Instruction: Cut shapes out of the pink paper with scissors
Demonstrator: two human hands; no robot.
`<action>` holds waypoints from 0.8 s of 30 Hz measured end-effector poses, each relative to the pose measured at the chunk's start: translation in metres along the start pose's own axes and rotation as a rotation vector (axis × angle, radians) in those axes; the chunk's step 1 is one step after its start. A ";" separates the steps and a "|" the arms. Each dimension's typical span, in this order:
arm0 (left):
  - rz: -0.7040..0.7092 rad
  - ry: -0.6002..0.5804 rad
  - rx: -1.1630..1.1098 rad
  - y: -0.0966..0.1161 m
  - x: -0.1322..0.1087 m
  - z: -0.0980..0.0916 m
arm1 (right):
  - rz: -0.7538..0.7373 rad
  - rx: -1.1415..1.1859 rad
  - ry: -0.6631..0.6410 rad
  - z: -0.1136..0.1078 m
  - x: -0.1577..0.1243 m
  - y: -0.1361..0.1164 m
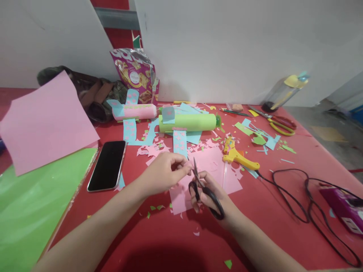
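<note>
My left hand (167,170) is closed in a pinch on a small piece of pink paper (189,164). My right hand (211,192) grips a pair of scissors with black handles (213,202), and their parted blades point away from me beside the pinched paper. Under both hands lie pink paper sheets (180,198) on the red table. Just beyond them is a green paper-wrapped bottle (195,122) with blue paper pieces attached, one dotted with pink. A pink-wrapped bottle (138,112) with similar blue pieces lies farther left.
A phone (107,166), green sheet (42,211) and pink sheet (51,121) are at left. At right lie a yellow glue gun (241,158) with its black cord, a purple power strip (343,207) and more scissors (279,122). A snack bag (136,75) stands behind; paper scraps are scattered around.
</note>
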State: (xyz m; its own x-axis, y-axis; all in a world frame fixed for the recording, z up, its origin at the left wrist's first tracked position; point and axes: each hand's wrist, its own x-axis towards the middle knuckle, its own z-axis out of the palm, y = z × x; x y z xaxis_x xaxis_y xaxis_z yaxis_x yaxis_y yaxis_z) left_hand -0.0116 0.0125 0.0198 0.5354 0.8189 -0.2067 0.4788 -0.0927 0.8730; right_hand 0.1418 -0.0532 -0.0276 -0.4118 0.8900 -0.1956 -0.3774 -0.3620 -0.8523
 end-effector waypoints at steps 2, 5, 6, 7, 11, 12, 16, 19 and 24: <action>-0.013 -0.006 -0.005 0.001 0.000 -0.001 | -0.001 0.000 -0.005 0.000 0.000 0.000; -0.017 -0.010 -0.004 0.001 0.000 -0.002 | 0.000 -0.004 -0.007 0.000 0.000 0.000; -0.018 -0.012 -0.002 0.001 0.001 -0.003 | 0.003 -0.007 -0.004 0.000 0.000 0.000; -0.019 -0.014 0.001 0.001 0.001 -0.003 | 0.004 -0.009 -0.003 0.001 0.000 -0.001; -0.022 -0.015 0.001 0.001 0.001 -0.004 | -0.013 -0.014 -0.010 0.002 0.000 -0.002; -0.023 -0.016 -0.004 0.000 0.001 -0.004 | -0.021 -0.014 -0.015 0.002 0.000 -0.002; -0.034 -0.029 -0.041 0.000 0.000 -0.004 | -0.033 -0.008 -0.042 0.000 0.001 -0.001; -0.040 -0.044 -0.054 0.001 -0.001 -0.004 | -0.031 -0.005 -0.047 -0.002 0.001 0.001; -0.034 -0.049 -0.035 -0.001 0.001 -0.005 | -0.043 -0.006 -0.062 -0.002 0.001 0.001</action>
State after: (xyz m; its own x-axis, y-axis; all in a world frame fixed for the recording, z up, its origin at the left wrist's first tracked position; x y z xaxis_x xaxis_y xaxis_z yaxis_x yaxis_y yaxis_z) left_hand -0.0155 0.0159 0.0207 0.5531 0.7923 -0.2574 0.4732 -0.0445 0.8798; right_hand 0.1428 -0.0522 -0.0301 -0.4462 0.8857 -0.1280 -0.3911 -0.3217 -0.8623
